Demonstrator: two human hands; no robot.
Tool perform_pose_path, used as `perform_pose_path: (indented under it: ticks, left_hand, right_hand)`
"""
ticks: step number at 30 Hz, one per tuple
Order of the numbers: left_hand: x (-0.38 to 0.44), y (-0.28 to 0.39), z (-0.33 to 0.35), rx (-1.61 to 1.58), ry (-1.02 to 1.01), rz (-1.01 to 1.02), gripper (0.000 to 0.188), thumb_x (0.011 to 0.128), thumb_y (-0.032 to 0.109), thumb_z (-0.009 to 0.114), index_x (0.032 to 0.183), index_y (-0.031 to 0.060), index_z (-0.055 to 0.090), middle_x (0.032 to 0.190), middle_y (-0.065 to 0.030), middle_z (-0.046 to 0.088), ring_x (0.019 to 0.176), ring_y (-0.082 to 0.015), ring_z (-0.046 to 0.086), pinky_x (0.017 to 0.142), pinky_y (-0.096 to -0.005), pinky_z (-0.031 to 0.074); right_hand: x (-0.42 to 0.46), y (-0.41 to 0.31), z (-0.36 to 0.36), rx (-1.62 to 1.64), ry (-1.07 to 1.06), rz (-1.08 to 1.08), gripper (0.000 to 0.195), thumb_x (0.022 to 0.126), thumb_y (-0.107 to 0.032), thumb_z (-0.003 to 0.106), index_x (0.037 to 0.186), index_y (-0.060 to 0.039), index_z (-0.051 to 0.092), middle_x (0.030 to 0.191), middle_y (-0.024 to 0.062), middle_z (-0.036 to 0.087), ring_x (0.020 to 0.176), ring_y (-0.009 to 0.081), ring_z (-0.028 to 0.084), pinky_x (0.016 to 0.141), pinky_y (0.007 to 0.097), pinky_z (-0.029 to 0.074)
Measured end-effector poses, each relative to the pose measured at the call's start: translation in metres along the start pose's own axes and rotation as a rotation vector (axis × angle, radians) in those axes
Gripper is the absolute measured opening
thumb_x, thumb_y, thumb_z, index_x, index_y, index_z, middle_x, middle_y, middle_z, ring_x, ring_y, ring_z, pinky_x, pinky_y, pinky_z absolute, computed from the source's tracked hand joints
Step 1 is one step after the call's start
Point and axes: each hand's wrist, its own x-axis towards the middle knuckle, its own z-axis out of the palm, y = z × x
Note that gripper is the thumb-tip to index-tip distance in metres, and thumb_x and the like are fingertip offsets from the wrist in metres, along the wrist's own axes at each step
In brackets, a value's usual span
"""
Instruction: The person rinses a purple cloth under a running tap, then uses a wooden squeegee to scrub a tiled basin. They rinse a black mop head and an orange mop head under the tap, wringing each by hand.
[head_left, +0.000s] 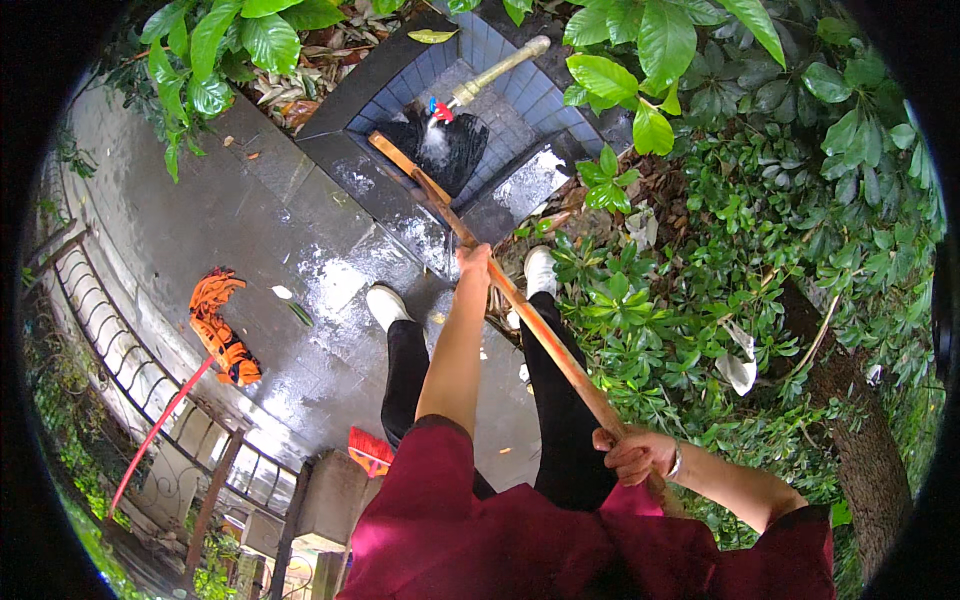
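Note:
Both my hands grip a long wooden handle (538, 322) that slants across my front. My left hand (472, 259) is around it farther forward. My right hand (637, 454), with a band at the wrist, holds it near its rear end, close to my body. At the far end a wooden crossbar (405, 161) and a dark, wet mop head (457, 161) lie in a blue-tiled basin (559, 101). Water runs from a tap (441, 112) with red and blue levers onto the dark mop head.
Wet paving (330, 300) lies to my left. On it are an orange-and-black mop head (221, 330) on a red pole (161, 420), and a red broom (370, 448). A metal railing (127, 330) bounds that side. Shrubs (637, 292) and a tree trunk (847, 420) stand right.

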Motion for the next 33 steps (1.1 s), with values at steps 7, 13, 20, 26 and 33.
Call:
perform_pose_path:
  ticks: [7,13,20,26,33]
  left_hand:
    - [0.003,0.016,-0.028,0.079,0.063,0.061,0.036,0.068,0.0,0.066,0.099,0.0026,0.046,0.076,-0.0089,0.055,0.059,-0.02,0.055,0.053,-0.0325,0.048]
    - [-0.027,0.049,-0.061,0.403,0.026,0.001,0.048,0.078,0.017,0.062,0.12,0.006,0.041,0.086,-0.009,0.057,0.063,-0.0166,0.057,0.055,-0.0303,0.049]
    - [-0.037,0.068,-0.185,0.323,-0.098,0.103,0.024,0.078,0.01,0.059,0.102,0.0083,0.054,0.079,-0.0046,0.058,0.061,-0.0128,0.056,0.05,-0.025,0.046]
    - [-0.041,0.142,-0.293,0.081,-0.237,0.141,0.024,0.077,0.01,0.059,0.1,0.0116,0.055,0.078,-0.0028,0.057,0.065,-0.0129,0.057,0.055,-0.0251,0.048]
    - [-0.022,0.181,-0.462,0.142,0.029,0.255,0.013,0.082,0.009,0.055,0.095,0.008,0.056,0.074,-0.0043,0.057,0.057,-0.0116,0.055,0.047,-0.0219,0.044]
  right_hand:
    - [0.04,0.016,0.031,-0.36,0.335,-0.127,0.032,0.081,-0.005,0.053,0.109,-0.0094,0.037,0.052,-0.0025,0.032,0.04,0.0083,0.033,0.039,0.0235,0.028]
    - [0.063,0.023,0.052,-0.442,0.443,-0.157,0.026,0.08,-0.003,0.047,0.104,-0.008,0.038,0.054,-0.0017,0.03,0.04,0.0076,0.031,0.038,0.0232,0.026]
    - [0.107,0.046,0.094,-0.498,0.492,-0.145,0.025,0.077,-0.003,0.049,0.1,-0.0053,0.039,0.051,-0.0022,0.029,0.04,0.0078,0.03,0.037,0.0248,0.026]
    - [0.143,0.06,0.125,-0.424,0.452,-0.169,0.026,0.078,-0.003,0.05,0.102,-0.0037,0.042,0.052,-0.0037,0.032,0.039,0.005,0.03,0.036,0.0217,0.025]
    - [0.167,0.063,0.151,-0.447,0.405,-0.14,0.022,0.08,-0.005,0.049,0.101,-0.0039,0.043,0.052,-0.0055,0.032,0.04,0.004,0.031,0.037,0.0198,0.027]
